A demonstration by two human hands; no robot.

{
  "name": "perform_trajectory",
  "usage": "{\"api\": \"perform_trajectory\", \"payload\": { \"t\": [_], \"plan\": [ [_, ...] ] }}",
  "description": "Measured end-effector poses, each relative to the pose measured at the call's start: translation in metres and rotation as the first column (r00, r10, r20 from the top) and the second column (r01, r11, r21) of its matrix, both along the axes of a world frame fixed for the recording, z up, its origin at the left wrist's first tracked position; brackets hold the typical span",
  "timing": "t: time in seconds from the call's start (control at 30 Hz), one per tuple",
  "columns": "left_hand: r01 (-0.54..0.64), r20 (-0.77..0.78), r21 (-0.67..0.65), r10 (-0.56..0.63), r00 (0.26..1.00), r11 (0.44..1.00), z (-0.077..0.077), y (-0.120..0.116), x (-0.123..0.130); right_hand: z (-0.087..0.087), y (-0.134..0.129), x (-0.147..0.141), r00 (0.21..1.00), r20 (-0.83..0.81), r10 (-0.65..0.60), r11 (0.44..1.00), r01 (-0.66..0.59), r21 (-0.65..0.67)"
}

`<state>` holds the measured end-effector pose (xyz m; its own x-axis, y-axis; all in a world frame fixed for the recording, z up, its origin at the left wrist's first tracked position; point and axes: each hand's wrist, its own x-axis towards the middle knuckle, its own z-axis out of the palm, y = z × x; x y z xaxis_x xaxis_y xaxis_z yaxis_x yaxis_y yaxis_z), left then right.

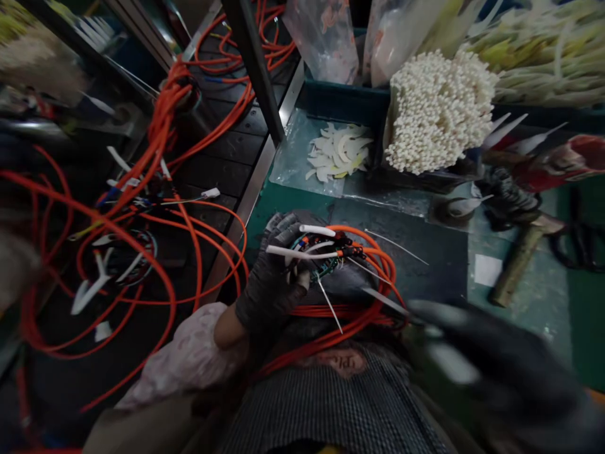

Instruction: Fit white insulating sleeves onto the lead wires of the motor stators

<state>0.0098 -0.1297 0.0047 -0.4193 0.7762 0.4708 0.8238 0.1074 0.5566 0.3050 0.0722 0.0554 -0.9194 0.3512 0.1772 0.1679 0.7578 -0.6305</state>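
Steadying step: by the worktop's (293,201) left edge my left hand (267,277) grasps the wired ring (331,267), my right hand (505,356) a blurred tool (387,301), likely calling for careful alignment.

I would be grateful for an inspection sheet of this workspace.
Surface: green worktop, partly covered by a dark mat and clear sheeting.
Job's things: round wired part with white sleeves.
Clutter: pale strips, bundle of white-tipped pieces, hammer.
Hands: gloved left hand holds the wired part; gloved right hand is blurred, grip unclear.
Cables: orange cables loop beside the part; more lie tangled on the left.
Surroundings: dark post, slatted surface.
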Motion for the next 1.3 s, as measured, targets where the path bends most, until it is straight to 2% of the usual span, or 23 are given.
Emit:
{"api": "perform_trajectory", "payload": {
  "t": [0.07,0.13,0.2,0.4,0.5,0.6,0.77,0.87,0.93,1.03,1.1,1.13,1.17,1.2,1.23,1.27,1.3],
  "plan": [
    [0.012,-0.059,0.016,-0.011,0.998,1.0,0.002,0.0,0.0,-0.008,-0.021,-0.034,0.99,-0.081,0.118,0.993,-0.118,0.008],
    [0.04,-0.067,-0.006,-0.041,0.997,0.999,0.003,-0.001,-0.001,-0.015,-0.029,-0.062,0.979,-0.027,0.204,0.979,-0.204,0.008],
    [0.074,-0.05,-0.013,-0.075,0.996,0.997,0.004,-0.001,-0.002,-0.017,-0.027,-0.077,0.964,0.05,0.263,0.965,-0.262,-0.016],
    [0.08,-0.042,0.012,-0.079,0.996,0.997,0.005,0.001,0.0,-0.018,-0.02,-0.074,0.953,0.087,0.289,0.955,-0.281,-0.092],
    [0.031,-0.075,-0.021,-0.032,0.997,0.999,0.005,0.0,0.004,-0.02,-0.019,-0.076,0.943,0.109,0.314,0.946,-0.3,-0.126],
    [-0.013,-0.079,-0.055,0.008,0.997,0.998,0.007,-0.002,0.008,-0.019,-0.015,-0.084,0.932,0.142,0.333,0.936,-0.309,-0.165],
    [-0.04,0.012,-0.066,0.041,0.999,0.997,0.008,-0.005,0.011,-0.018,-0.01,-0.104,0.93,0.068,0.36,0.907,-0.332,-0.26],
    [-0.01,-0.005,-0.046,0.01,1.0,0.999,0.007,-0.004,0.009,-0.02,-0.012,-0.109,0.921,0.046,0.388,0.91,-0.374,-0.177],
    [0.017,-0.024,-0.039,-0.018,1.0,0.999,0.008,-0.002,0.006,-0.019,-0.01,-0.101,0.928,0.042,0.37,0.924,-0.363,-0.118],
    [0.035,-0.047,-0.047,-0.037,0.998,0.998,0.011,0.003,0.0,-0.012,0.012,-0.062,0.946,0.036,0.321,0.937,-0.312,-0.158],
    [0.037,-0.038,-0.062,-0.039,0.999,0.997,0.013,0.005,-0.004,-0.007,0.043,-0.025,0.963,0.072,0.258,0.944,-0.236,-0.23],
    [0.039,-0.032,-0.072,-0.041,0.999,0.997,0.013,0.006,-0.006,-0.007,0.063,-0.007,0.979,0.078,0.186,0.953,-0.161,-0.256],
    [0.043,-0.032,-0.084,-0.046,0.998,0.996,0.013,0.007,-0.008,-0.007,0.082,0.008,0.992,0.125,0.007,0.974,0.022,-0.226],
    [0.048,-0.039,-0.095,-0.052,0.998,0.994,0.013,0.008,-0.009,-0.01,0.102,0.019,0.971,0.172,-0.169,0.966,0.197,-0.165],
    [0.048,-0.047,-0.105,-0.054,0.997,0.993,0.013,0.009,-0.01,-0.014,0.118,0.026,0.923,0.241,-0.3,0.942,0.326,-0.077],
    [0.044,-0.056,-0.114,-0.051,0.997,0.992,0.013,0.01,-0.01,-0.019,0.131,0.027,0.843,0.357,-0.402,0.908,0.417,0.04],
    [0.039,-0.068,-0.121,-0.047,0.997,0.992,0.013,0.012,-0.01,-0.024,0.137,0.025,0.755,0.435,-0.49,0.87,0.459,0.182]
  ]
}}
